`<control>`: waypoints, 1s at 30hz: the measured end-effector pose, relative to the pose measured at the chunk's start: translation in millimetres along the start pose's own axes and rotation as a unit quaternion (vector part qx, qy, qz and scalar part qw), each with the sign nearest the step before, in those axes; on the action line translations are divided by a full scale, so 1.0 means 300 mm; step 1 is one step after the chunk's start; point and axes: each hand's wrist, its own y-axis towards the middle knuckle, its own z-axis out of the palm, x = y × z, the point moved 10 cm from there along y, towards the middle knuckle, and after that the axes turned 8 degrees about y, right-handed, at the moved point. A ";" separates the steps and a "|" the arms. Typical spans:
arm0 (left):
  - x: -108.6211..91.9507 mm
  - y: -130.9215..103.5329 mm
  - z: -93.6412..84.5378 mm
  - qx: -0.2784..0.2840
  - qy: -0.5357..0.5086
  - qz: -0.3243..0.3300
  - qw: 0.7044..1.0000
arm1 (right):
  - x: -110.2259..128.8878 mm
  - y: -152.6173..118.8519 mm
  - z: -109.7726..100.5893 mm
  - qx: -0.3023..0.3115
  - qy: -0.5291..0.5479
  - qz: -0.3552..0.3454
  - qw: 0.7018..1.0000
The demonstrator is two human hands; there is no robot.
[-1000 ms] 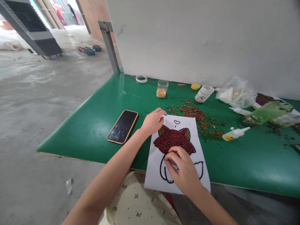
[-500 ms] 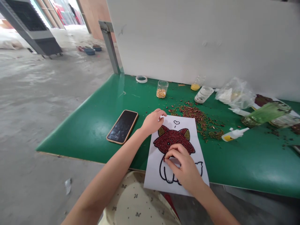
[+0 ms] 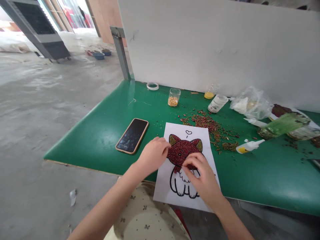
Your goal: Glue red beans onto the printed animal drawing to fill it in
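Note:
A white sheet [image 3: 162, 186] with a black-outlined cat-like animal lies at the near table edge. Its head [image 3: 183, 149] is covered with dark red beans, the inner ears with green ones; a few red beans sit at the top of the body. My left hand [image 3: 155, 151] is over the sheet's left edge beside the head, fingers curled together, their tips hidden. My right hand [image 3: 201, 173] is over the chest, thumb and forefinger pinched; anything between them is too small to make out. Loose red and green beans [image 3: 207, 123] lie behind the sheet.
On the green table [image 3: 100, 133] are a phone [image 3: 132, 136], a jar of yellow kernels [image 3: 174, 97], a tipped clear jar [image 3: 217, 103], a glue bottle [image 3: 250, 146], a plastic bag [image 3: 251, 102] and a green-tinted container [image 3: 285, 125]. A white panel [image 3: 200, 46] stands behind.
My left hand has moved from the sheet's top-left corner down toward me, and its fingers have curled in. My right hand has shifted slightly right, uncovering red beans at the body's top.

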 end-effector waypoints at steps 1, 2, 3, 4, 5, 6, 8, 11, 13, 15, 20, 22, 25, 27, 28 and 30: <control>-0.024 -0.061 -0.004 -0.002 0.005 0.006 1.000 | -0.004 -0.005 -0.025 -0.024 -0.017 -0.006 1.000; -0.046 -0.118 -0.001 -0.003 0.004 0.011 1.000 | -0.004 -0.014 -0.045 -0.047 -0.042 -0.018 0.998; -0.066 -0.168 0.008 -0.002 0.007 0.014 1.000 | 0.003 -0.027 -0.057 -0.066 -0.073 -0.038 0.994; -0.084 -0.210 0.021 0.000 0.015 0.019 1.000 | 0.016 -0.045 -0.059 -0.079 -0.104 -0.061 0.990; -0.099 -0.242 0.040 0.009 0.024 0.023 0.999 | 0.030 -0.065 -0.050 -0.083 -0.132 -0.085 0.984; -0.108 -0.265 0.059 0.015 0.036 0.025 0.999 | 0.044 -0.087 -0.033 -0.080 -0.153 -0.108 0.979; -0.125 -0.289 0.090 0.026 0.056 0.039 0.997 | 0.064 -0.129 0.010 -0.064 -0.174 -0.138 0.973; -0.129 -0.290 0.109 0.032 0.074 0.051 0.995 | 0.066 -0.170 0.061 -0.038 -0.179 -0.146 0.972; -0.127 -0.286 0.108 0.031 0.080 0.053 0.995 | 0.060 -0.181 0.082 -0.025 -0.175 -0.144 0.974; -0.128 -0.284 0.104 0.028 0.080 0.055 0.995 | 0.055 -0.183 0.091 -0.019 -0.169 -0.142 0.975; -0.125 -0.288 0.102 0.025 0.073 0.053 0.996 | 0.043 -0.176 0.091 -0.024 -0.166 -0.127 0.978; -0.123 -0.290 0.105 0.026 0.071 0.055 0.996 | 0.041 -0.175 0.092 -0.023 -0.170 -0.124 0.977; -0.124 -0.290 0.105 0.023 0.069 0.062 0.995 | 0.040 -0.175 0.098 -0.018 -0.177 -0.126 0.976; -0.125 -0.291 0.106 0.024 0.071 0.064 0.995 | 0.040 -0.175 0.101 -0.015 -0.179 -0.129 0.975; -0.124 -0.292 0.108 0.027 0.073 0.065 0.995 | 0.040 -0.175 0.102 -0.014 -0.178 -0.130 0.975; -0.123 -0.294 0.113 0.033 0.078 0.064 0.994 | 0.039 -0.175 0.103 -0.012 -0.177 -0.131 0.975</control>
